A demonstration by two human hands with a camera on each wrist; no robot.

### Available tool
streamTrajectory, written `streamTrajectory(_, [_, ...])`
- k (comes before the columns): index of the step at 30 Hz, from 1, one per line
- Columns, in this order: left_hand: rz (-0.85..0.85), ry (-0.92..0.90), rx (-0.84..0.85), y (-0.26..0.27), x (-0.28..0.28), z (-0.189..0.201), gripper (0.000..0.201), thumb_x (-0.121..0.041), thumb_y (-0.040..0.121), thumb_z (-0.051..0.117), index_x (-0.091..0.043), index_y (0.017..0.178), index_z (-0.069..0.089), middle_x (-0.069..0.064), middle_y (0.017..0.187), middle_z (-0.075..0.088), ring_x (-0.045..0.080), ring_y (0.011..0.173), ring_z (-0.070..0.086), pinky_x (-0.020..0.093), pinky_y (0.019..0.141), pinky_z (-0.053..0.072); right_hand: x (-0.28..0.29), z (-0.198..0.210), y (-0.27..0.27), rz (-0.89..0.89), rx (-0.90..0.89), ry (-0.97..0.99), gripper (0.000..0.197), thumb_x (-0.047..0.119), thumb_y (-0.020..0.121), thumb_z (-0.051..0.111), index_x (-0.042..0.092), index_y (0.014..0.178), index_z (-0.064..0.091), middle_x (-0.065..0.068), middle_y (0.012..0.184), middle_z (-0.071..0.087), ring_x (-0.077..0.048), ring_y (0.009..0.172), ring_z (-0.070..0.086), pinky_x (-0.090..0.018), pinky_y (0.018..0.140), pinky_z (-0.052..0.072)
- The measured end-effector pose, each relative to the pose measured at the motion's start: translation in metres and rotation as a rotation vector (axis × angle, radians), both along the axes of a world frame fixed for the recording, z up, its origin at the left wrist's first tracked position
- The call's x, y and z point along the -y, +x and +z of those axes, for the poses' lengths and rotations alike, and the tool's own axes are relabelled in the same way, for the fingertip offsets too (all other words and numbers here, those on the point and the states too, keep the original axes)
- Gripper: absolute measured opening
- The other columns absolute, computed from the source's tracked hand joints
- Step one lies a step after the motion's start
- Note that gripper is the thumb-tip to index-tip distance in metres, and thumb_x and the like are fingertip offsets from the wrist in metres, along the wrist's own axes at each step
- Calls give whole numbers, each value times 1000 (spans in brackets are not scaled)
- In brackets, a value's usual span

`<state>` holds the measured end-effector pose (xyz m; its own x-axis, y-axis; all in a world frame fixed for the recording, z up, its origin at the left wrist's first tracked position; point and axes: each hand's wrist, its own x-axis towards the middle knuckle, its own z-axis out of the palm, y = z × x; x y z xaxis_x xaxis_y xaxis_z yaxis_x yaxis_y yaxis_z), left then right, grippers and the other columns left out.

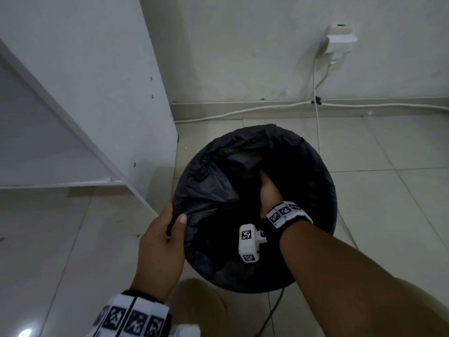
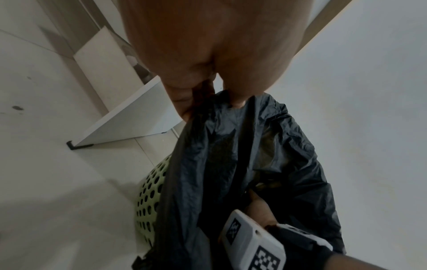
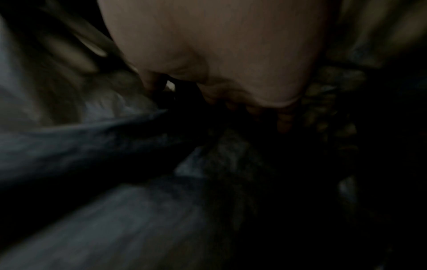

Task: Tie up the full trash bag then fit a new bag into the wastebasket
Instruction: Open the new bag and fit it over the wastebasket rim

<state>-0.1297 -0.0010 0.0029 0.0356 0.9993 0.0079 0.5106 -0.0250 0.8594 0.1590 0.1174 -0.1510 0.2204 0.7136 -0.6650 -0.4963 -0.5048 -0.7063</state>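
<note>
A black trash bag (image 1: 211, 188) lines a round wastebasket on the tiled floor, its edge folded over most of the rim. The left wrist view shows the basket's pale green perforated wall (image 2: 148, 191) below the bag (image 2: 289, 155). My left hand (image 1: 173, 220) pinches the bag's edge at the near left rim between thumb and fingers (image 2: 208, 95). My right hand (image 1: 269, 190) reaches down inside the bag, wrist at rim level. In the dark, blurred right wrist view its fingers (image 3: 284, 118) touch black plastic, and their pose is unclear.
A white shelf unit (image 1: 97, 93) stands close on the left of the basket. Behind it is a wall with a plugged-in socket (image 1: 340, 42) and white cables (image 1: 243, 113) along the skirting. A dark cable (image 1: 274, 310) lies on the floor by my knee (image 1: 199, 305).
</note>
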Motion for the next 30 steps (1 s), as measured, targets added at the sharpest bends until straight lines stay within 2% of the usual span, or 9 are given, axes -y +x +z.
streamTrajectory(2, [8,6,-7,3,-3,3,39,-39,102,41,-45,140,47,-22,121,62,-18,104,54,10,90,46,16,44,-24,-93,-125,-27,83,78,56,74,31,124,67,-4,131,66,-32,117,61,-48,105,43])
streamTrajectory(4, [12,1,-5,6,-6,5,39,-40,102,40,-42,141,49,-20,124,63,-11,107,56,17,92,46,38,106,-47,-134,17,-70,54,65,74,66,22,106,73,-10,114,73,-24,95,68,-37,90,52])
streamTrajectory(6, [0,2,-22,8,-9,5,40,-40,102,40,-39,142,49,-18,124,63,-6,108,58,17,91,46,56,122,-57,-182,167,-80,37,49,88,59,17,102,72,-9,101,72,-13,74,60,-29,67,46])
streamTrajectory(9, [-10,-6,-38,8,-11,5,41,-41,102,40,-38,142,48,-14,126,64,1,112,58,28,97,49,72,138,-76,-169,-1,-34,40,51,90,53,15,90,70,0,80,60,-15,69,54,-30,66,40])
streamTrajectory(13, [-3,-22,-67,6,-7,1,43,-40,102,42,-36,145,47,-12,133,60,1,116,55,25,100,45,53,134,-104,-57,-241,48,59,58,89,40,15,119,68,-8,115,65,-24,113,57,-44,95,37])
streamTrajectory(18, [-12,-22,13,7,1,2,37,-33,101,47,-47,135,51,-22,122,63,-10,110,57,11,90,43,10,122,-115,-128,-448,37,69,61,88,43,17,139,55,-14,142,54,-33,130,49,-46,111,34])
streamTrajectory(21, [-2,-13,30,6,-2,2,38,-32,101,47,-43,137,53,-28,121,61,-21,110,52,0,89,40,1,123,-109,-114,-494,38,66,60,92,39,17,139,55,-13,141,56,-33,126,50,-45,104,37])
streamTrajectory(24, [0,-9,14,5,-12,8,36,-32,102,45,-48,134,47,-42,116,51,-34,101,45,-8,83,34,9,125,-103,-8,-276,38,40,51,92,46,20,99,71,-3,92,73,-20,86,66,-33,76,47])
streamTrajectory(30, [-25,-32,32,4,-23,15,37,-34,104,42,-44,138,48,-40,116,55,-26,105,50,-5,85,38,40,145,-83,-220,358,186,22,22,91,52,12,81,69,-5,80,67,-22,82,64,-32,72,49])
